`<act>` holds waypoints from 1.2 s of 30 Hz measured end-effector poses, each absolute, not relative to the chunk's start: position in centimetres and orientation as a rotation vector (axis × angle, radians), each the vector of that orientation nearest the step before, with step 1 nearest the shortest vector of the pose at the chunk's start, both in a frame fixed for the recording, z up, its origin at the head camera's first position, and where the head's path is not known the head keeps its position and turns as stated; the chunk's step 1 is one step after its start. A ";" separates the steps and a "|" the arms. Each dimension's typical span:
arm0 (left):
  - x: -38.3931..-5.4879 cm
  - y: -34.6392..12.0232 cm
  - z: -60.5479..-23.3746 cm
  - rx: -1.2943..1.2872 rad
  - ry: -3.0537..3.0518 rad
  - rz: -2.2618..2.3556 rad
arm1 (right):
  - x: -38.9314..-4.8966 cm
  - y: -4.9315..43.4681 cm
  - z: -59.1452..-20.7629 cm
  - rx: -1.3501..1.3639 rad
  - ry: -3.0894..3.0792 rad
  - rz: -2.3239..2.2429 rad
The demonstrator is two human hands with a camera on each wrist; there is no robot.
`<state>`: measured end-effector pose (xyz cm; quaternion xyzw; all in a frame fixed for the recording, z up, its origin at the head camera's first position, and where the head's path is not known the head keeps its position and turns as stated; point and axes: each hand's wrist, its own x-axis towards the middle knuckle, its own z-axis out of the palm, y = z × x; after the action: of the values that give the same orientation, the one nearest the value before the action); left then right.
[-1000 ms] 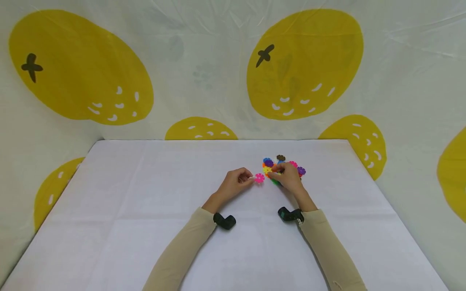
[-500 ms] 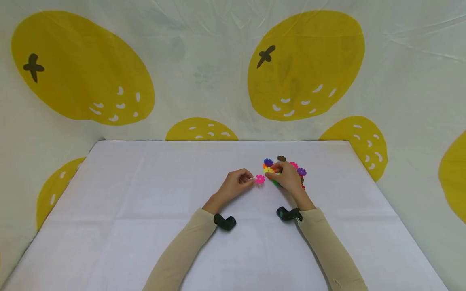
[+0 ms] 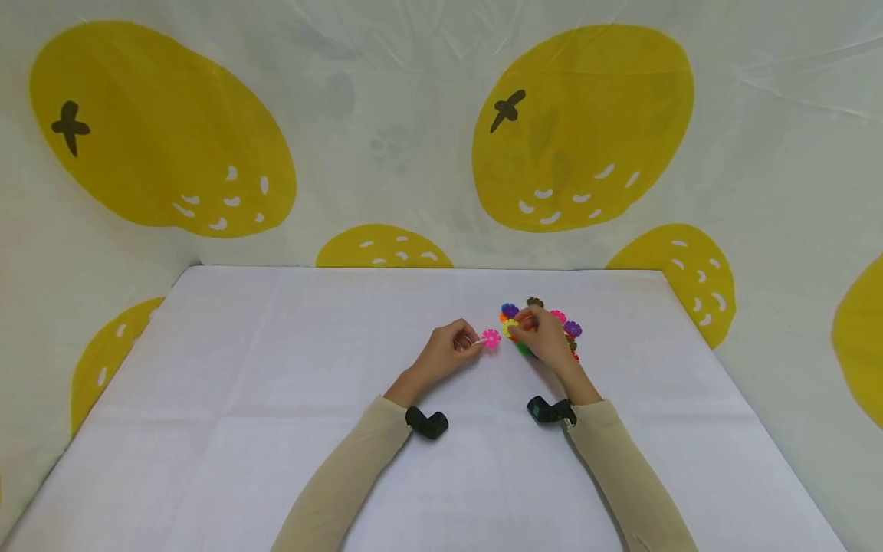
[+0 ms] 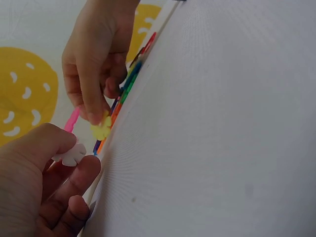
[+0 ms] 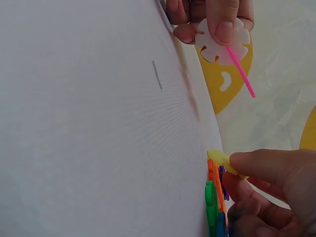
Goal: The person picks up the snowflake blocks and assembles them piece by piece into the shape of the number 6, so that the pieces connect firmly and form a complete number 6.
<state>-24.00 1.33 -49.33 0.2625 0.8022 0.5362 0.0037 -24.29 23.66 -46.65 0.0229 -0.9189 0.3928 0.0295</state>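
Note:
My left hand pinches a white snowflake disc between thumb and fingers. A pink snowflake disc is slotted into it and stands across it, pointing towards the right hand. Thumb and index finger of my right hand pinch a yellow snowflake disc at the left side of a pile of coloured snowflake discs. In the right wrist view the yellow disc is tilted just above an orange disc; whether they touch I cannot tell. The right hand hides part of the pile.
A white cloth covers the table. Brown, purple, pink, blue and green discs lie around the right hand. Behind the table hangs a pale curtain printed with yellow fruit. Each wrist carries a small black camera.
The yellow disc has shifted slightly and tilted in my right hand's pinch. My left hand stays almost in place, with the joined discs turned a little. The head view has shifted slightly.

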 end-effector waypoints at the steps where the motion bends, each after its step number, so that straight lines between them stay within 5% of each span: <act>1: -24.0 1.3 -49.3 0.828 2.514 1.681 | -24.2 23.7 -46.6 0.069 -2.820 1.229; 18: -24.1 1.6 -49.4 0.707 2.531 1.756 | -23.5 23.7 -47.3 -0.115 -2.541 2.046; 36: -24.4 1.5 -49.4 0.580 2.509 1.803 | -23.6 24.0 -47.8 0.057 -2.414 2.168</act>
<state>-24.37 1.47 -49.40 0.1844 0.7981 0.5736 -0.0012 -23.63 23.99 -47.82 0.0175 -0.7428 0.6673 -0.0518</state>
